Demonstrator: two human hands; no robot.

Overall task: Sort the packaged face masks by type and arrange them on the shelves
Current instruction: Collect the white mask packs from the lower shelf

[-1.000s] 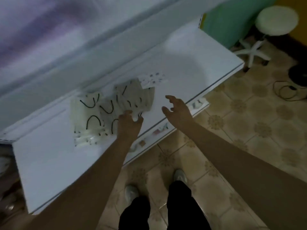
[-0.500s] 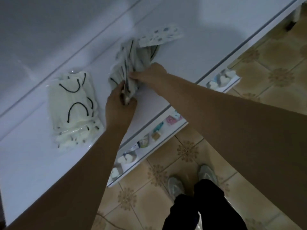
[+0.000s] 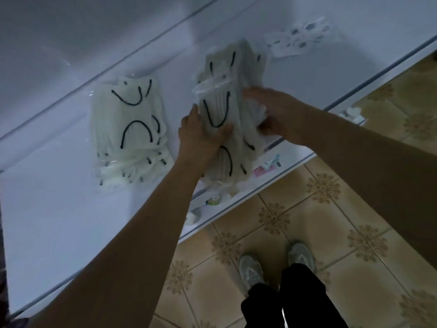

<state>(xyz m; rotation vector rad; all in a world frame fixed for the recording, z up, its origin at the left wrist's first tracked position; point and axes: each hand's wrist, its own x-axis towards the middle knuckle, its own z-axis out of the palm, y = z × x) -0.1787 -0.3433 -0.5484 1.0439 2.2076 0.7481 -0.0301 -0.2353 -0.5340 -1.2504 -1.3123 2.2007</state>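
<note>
I hold a stack of clear-wrapped pale masks with black ear loops (image 3: 230, 110) between both hands, above the front of the white top shelf (image 3: 59, 209). My left hand (image 3: 201, 136) grips its left side with the thumb across the front. My right hand (image 3: 274, 112) presses the right side, partly behind the stack. A second pile of the same black-loop masks (image 3: 130, 133) lies flat on the shelf to the left. A packet of white masks with a dotted print (image 3: 300, 36) lies at the back right.
A lower shelf (image 3: 295, 166) juts out under the top one and carries small colourful packets (image 3: 267, 165). A white wall panel runs behind the shelf. Below are beige patterned floor tiles and my grey shoes (image 3: 250, 271).
Both hands have gathered the scattered black-loop packets into one upright stack and lifted it toward the shelf's front. The left pile has not moved. The camera has tilted closer to the shelf.
</note>
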